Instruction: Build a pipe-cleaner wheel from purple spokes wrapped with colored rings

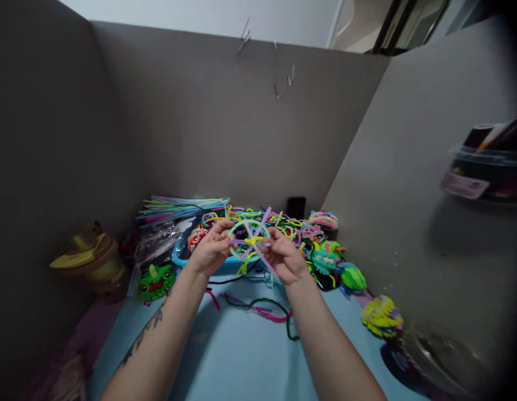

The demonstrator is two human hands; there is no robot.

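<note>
My left hand (pixel 211 248) and my right hand (pixel 284 257) are raised above the light blue table (pixel 237 356), both pinched on one pipe-cleaner piece (pixel 250 241). It is a green ring crossed by lilac stems tied with yellow at the centre. My left fingers grip the ring's left side; my right fingers grip its right side and a lilac stem. Loose dark green and pink pipe cleaners (pixel 264 309) lie on the table below my hands.
A heap of coloured pipe cleaners (pixel 183 205) and a blue tray (pixel 179 258) sit behind my hands. Finished fuzzy figures stand around: a green frog (pixel 155 281), teal and green ones (pixel 331 262), a yellow one (pixel 381 316). A yellow-brown bottle (pixel 91 257) is left. Grey partitions enclose the desk.
</note>
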